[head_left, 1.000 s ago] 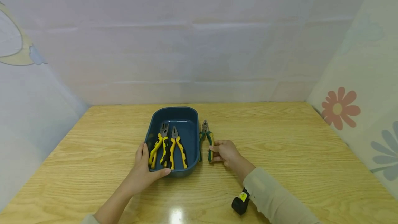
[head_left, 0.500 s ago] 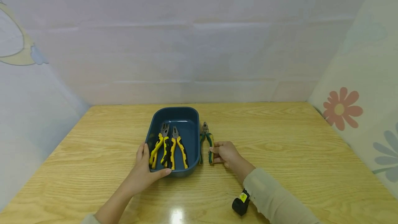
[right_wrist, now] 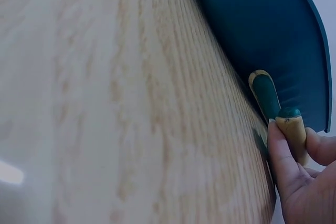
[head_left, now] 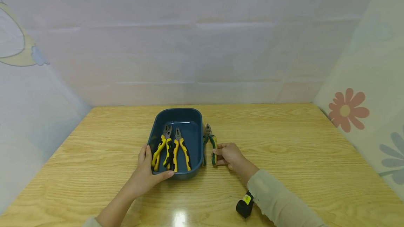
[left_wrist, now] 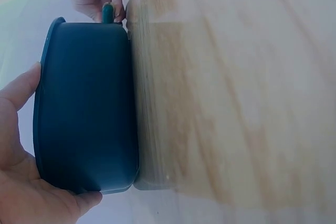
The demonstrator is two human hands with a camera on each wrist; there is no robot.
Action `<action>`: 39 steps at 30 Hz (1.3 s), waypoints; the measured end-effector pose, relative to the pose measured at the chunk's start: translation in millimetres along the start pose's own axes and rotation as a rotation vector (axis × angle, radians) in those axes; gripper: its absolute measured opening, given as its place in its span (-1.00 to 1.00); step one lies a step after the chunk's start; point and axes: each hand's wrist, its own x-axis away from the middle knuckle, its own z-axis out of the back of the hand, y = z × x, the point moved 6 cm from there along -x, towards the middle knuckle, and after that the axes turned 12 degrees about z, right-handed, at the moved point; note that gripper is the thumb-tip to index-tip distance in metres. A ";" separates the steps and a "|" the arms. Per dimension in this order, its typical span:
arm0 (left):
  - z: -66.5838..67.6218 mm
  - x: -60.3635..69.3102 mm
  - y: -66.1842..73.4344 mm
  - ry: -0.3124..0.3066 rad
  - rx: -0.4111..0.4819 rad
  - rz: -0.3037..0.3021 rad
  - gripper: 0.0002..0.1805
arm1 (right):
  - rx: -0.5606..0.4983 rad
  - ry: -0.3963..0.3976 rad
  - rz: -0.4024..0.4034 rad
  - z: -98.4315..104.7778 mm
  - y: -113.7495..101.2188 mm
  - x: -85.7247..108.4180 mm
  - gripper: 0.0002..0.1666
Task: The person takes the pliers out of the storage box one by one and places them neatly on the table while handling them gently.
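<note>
My left hand (head_left: 142, 172) grips the near-left corner of a deep blue plastic bin (head_left: 192, 132), its thumb along the front rim and its fingers on the left wall. Inside the bin, yellow-and-black pliers (head_left: 162, 148) overlap on the left, with another pair of pliers (head_left: 181, 153) lying spread beside them. Just outside the right wall, green-and-yellow pliers (head_left: 208, 130) lie with jaws pointing away and handles apart. My right hand (head_left: 229, 155) pinches their right handle between thumb and fingers. Both green handle ends (right_wrist: 265, 95) show in the right wrist view.
A black strap-like piece (head_left: 244, 206) with a yellow label is by the right sleeve (head_left: 268, 192), at the wrist. The wooden table (head_left: 284, 132) meets a pale wall covering (head_left: 202, 62) at the back. Flower-printed covering (head_left: 347, 109) stands at the right.
The green-and-yellow pliers have shifted very slightly toward me, still pinched by my right hand. My left hand and the bin look the same.
</note>
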 end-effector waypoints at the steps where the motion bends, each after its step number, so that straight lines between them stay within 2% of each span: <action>1: 0.0 -0.1 -0.1 0.001 0.000 0.000 0.26 | 0.000 -0.001 -0.002 0.0 0.1 0.0 -0.55; 17: -0.7 -0.7 -1.2 0.012 -0.005 -0.009 0.26 | 0.036 0.017 0.008 1.3 -0.7 1.8 -0.61; 25: -0.5 -1.3 -1.7 0.016 -0.009 -0.013 0.26 | 0.145 0.046 0.044 0.9 -3.8 2.6 -0.67; 31: 0.6 -0.6 -1.3 0.011 -0.007 -0.009 0.26 | 0.171 0.070 0.057 -0.1 -6.6 3.0 -0.81; 39: -0.7 -2.2 -1.0 0.016 -0.009 -0.017 0.26 | 0.345 0.072 0.078 1.0 -13.8 3.3 -0.93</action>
